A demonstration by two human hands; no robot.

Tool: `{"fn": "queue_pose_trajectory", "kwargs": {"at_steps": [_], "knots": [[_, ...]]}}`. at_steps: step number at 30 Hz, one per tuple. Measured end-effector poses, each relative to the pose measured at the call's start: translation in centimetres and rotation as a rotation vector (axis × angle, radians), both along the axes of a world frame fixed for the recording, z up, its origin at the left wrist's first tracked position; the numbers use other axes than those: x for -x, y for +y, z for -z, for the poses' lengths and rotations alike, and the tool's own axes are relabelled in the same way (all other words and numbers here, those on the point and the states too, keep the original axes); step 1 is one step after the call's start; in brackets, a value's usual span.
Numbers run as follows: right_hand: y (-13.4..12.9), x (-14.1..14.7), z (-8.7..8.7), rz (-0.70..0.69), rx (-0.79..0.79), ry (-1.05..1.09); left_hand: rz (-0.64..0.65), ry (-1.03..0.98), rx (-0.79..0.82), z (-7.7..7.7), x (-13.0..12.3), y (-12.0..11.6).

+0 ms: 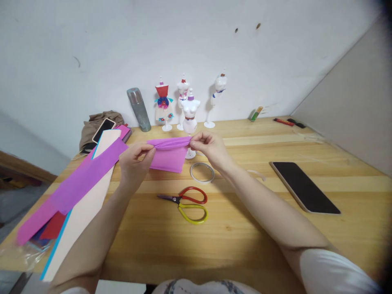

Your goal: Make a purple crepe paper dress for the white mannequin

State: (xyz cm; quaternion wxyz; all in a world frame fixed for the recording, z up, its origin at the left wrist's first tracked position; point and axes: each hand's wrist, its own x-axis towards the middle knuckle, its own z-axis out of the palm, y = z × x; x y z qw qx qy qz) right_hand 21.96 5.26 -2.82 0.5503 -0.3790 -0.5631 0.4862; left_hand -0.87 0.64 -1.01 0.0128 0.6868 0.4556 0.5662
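Currently: one pink sheet (168, 160), upper edge gathered, pinched at its ends by left hand (134, 160) and right hand (212, 150), unattached to front mannequin (190, 109), which wears only bands. Red-topped mannequin (162, 92), dressed. Scissors (175, 199), unheld, open-handled.

I wear a soft white top (196, 287) with a blue-grey pattern on both sides of its front and a few small dark marks between. Its loose white right sleeve (333, 267) creases in soft folds above my bare forearm; only a sliver of the white left sleeve (75, 290) shows. My left hand (134, 161) and right hand (210, 149) are bare, nails short.
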Motion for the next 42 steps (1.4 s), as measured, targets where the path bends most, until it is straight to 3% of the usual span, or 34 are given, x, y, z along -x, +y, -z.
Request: {"fn": "queue_pose_trajectory", "kwargs": {"at_steps": [12,23,32,42], "knots": [[-0.3,-0.1,0.0,0.127,-0.084,-0.026,-0.020,-0.174,0.128,0.4,0.0,0.5],[-0.4,0.0,0.0,0.143,-0.078,-0.020,0.109,-0.406,0.283,0.7,-0.1,1.1],[-0.5,0.0,-0.3,0.156,-0.094,-0.011,0.055,-0.299,0.194,1.0,0.2,1.2],[-0.3,-0.1,0.0,0.129,-0.105,-0.026,0.058,-0.294,0.199,0.8,0.1,1.1]]}}
